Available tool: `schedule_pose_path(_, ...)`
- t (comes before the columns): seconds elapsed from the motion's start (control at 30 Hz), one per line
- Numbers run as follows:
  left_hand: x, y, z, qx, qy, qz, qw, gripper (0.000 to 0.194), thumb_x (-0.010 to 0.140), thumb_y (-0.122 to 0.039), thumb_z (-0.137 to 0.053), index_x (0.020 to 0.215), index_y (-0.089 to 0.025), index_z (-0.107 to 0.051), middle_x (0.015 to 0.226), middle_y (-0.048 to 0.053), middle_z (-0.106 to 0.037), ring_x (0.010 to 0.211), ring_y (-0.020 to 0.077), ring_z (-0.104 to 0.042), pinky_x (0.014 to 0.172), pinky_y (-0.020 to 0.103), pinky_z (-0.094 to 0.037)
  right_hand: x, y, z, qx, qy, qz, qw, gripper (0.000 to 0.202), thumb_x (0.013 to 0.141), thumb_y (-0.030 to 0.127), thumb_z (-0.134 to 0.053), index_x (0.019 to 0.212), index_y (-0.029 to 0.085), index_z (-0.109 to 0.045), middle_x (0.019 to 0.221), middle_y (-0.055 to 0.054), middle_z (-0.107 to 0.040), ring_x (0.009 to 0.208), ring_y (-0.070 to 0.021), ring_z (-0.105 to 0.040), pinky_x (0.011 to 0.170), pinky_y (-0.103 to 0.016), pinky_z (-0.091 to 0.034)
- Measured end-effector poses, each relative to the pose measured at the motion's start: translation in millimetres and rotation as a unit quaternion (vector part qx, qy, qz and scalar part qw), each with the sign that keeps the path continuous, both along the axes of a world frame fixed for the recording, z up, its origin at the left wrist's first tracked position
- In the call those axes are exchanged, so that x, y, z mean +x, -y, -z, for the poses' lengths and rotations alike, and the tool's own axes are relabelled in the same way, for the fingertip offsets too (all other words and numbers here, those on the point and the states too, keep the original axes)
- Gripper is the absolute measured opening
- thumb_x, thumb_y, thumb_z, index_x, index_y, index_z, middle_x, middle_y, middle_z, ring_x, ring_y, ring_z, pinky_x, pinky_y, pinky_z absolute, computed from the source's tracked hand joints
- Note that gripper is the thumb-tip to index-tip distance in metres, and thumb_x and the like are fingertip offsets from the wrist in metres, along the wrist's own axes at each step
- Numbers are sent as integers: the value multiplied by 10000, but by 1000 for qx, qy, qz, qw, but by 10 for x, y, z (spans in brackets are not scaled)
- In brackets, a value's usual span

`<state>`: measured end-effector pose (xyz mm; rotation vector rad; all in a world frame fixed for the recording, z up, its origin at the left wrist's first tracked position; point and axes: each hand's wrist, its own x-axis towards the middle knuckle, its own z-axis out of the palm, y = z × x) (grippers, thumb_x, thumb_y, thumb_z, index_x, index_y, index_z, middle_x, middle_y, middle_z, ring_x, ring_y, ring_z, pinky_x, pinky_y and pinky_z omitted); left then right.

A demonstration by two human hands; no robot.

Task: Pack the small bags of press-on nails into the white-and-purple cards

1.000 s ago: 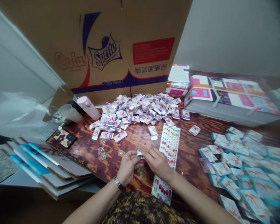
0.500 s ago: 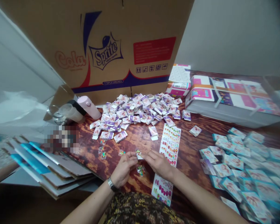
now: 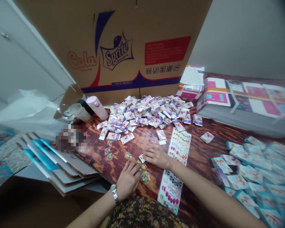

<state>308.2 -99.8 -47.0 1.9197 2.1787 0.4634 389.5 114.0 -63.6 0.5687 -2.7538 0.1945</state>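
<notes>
My left hand (image 3: 130, 177), with a metal-band watch at its wrist, lies low over the table, fingers stretched out. Beside its fingertips are small clear packets of colourful pieces (image 3: 145, 176). My right hand (image 3: 157, 157) is to the right, its fingertips at a small white card-like piece (image 3: 142, 158) with coloured marks; the thumb is hidden. More packets lie farther left, one (image 3: 128, 155) just beyond my left fingers and another (image 3: 108, 154) nearer the table edge. Under my right forearm runs a long sheet of nail-shaped stickers (image 3: 180, 144).
A heap of small purple-and-white boxes (image 3: 142, 115) lies before a big carton (image 3: 123, 38). Blue-and-white boxes (image 3: 251, 174) spread at right. A pink bottle (image 3: 97, 107) and clear cup (image 3: 79, 112) stand left, above flattened cardboard (image 3: 61, 167). A wrapped bundle (image 3: 242, 98) sits back right.
My hands were together around the small white piece with a packet. Now my left hand has come down and away, flattened beside the packets, and the white piece is at my right fingertips.
</notes>
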Motion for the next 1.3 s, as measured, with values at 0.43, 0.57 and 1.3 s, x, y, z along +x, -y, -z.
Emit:
schedule_pose_path(0.43,-878,-500,-27,56,-41,-187,980,394,826,-239,-493,1209,-151,-485,1247,173,-462,1157,338,-372,941,509,-315,-137,112,168,2,31,72,997,194,860,93,-404,932,161,-570,800,-51,-616,749,-172,-565,717,-313,-464)
schedule_pose_path(0.57,-1015,-596,50,44,-34,-207,977,340,830,-219,-488,1163,-163,-525,1158,173,-519,1115,334,-407,906,508,-330,3,101,126,-150,23,139,979,212,869,139,-393,1009,170,-549,889,-83,-621,864,-208,-570,802,-373,-458)
schedule_pose_path(1.3,-259,-613,-476,106,659,-157,728,325,813,-362,-572,1076,-171,-577,956,52,-577,742,118,-541,640,238,-500,204,96,-745,-294,17,260,919,213,841,136,-412,984,180,-563,877,-74,-584,802,-185,-570,700,-289,-459)
